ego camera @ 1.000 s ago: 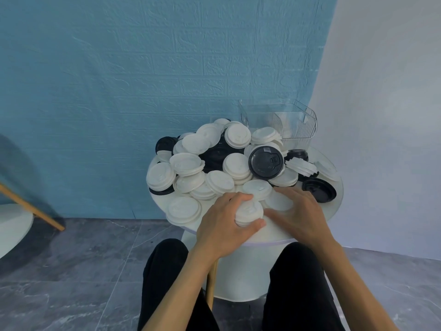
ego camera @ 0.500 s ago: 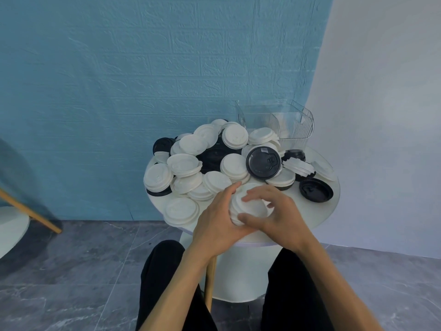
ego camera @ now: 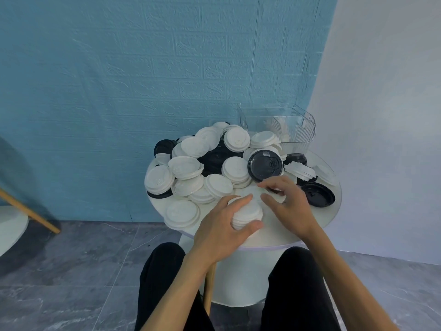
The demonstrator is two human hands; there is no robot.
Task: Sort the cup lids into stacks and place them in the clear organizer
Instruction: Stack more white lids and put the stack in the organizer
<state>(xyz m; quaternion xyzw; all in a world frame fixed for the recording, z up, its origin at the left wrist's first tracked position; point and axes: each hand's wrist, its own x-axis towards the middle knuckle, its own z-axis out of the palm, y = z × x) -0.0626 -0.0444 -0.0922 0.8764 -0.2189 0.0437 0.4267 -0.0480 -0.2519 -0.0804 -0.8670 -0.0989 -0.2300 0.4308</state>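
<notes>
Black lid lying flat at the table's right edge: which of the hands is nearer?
Right. The right hand sits just left of the black lid; the left hand, gripping the white lid stack, is farther left.

Ahead of both hands, the heap of white and black lids (ego camera: 214,161) covers the far and left of the round table (ego camera: 281,237), leaving no flat way through. The clear organizer (ego camera: 284,126) stands beyond the heap, far right of the right hand (ego camera: 290,206); its open top is reachable only over the lids. A black lid (ego camera: 318,194) lies just right of that hand. Bare tabletop shows nearest the person, under and behind the left hand (ego camera: 223,229), and along the right rim.
</notes>
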